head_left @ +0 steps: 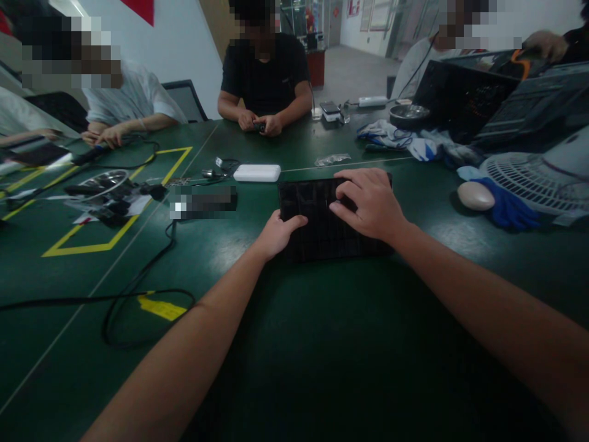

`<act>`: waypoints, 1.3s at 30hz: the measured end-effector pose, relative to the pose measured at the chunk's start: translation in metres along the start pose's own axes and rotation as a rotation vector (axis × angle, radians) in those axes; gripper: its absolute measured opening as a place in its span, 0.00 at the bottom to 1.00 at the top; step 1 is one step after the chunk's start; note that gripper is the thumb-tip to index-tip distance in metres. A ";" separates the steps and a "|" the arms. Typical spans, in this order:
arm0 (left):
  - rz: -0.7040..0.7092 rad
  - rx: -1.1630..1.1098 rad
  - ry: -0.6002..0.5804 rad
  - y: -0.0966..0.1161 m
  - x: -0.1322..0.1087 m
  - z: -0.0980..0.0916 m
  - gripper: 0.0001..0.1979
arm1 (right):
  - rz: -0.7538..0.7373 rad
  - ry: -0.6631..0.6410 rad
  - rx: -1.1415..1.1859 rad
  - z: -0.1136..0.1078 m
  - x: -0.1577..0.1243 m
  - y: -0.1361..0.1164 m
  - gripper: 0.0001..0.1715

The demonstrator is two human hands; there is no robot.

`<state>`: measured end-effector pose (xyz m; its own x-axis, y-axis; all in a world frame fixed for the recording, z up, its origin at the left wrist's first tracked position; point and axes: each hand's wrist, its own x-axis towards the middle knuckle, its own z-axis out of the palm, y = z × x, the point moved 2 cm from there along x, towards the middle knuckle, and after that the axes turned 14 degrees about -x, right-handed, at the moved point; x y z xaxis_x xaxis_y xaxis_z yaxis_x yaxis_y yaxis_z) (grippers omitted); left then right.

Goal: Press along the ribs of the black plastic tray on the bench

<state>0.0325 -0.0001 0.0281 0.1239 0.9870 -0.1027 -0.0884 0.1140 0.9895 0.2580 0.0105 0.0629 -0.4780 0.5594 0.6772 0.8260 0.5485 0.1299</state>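
A flat black tray [322, 236] with rows of small compartments lies on the green table [322, 344] in front of me. My left hand [276, 234] grips its left edge, thumb on top and fingers curled under. My right hand [368, 202] rests on the tray's upper right part, fingers bent down onto the compartments. Whether the fingertips pinch anything is hidden.
A white box [256, 173] and a small clear bag [332, 159] lie beyond the tray. Black cables [138, 282] loop at left by yellow tape lines. A metal bowl with parts [102, 183], a white fan [534, 178], blue gloves [506, 209] and black equipment cases [464, 98] surround. Several people sit around.
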 end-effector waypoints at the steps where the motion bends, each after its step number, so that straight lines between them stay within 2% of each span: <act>1: 0.004 -0.004 0.003 0.000 0.000 0.000 0.20 | -0.003 -0.005 0.003 0.000 0.000 0.000 0.11; 10: -0.005 0.001 0.004 -0.002 0.001 -0.001 0.20 | -0.006 -0.033 0.010 -0.001 0.000 0.001 0.06; 33: -0.001 -0.003 0.005 0.001 -0.001 0.001 0.20 | -0.012 -0.033 0.014 0.000 -0.001 0.001 0.10; 39: -0.010 -0.025 0.009 0.000 -0.001 0.001 0.20 | -0.009 -0.032 0.004 -0.001 0.000 0.001 0.07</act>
<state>0.0334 -0.0011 0.0286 0.1157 0.9868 -0.1134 -0.1120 0.1264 0.9856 0.2588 0.0103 0.0632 -0.4946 0.5744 0.6523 0.8206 0.5559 0.1327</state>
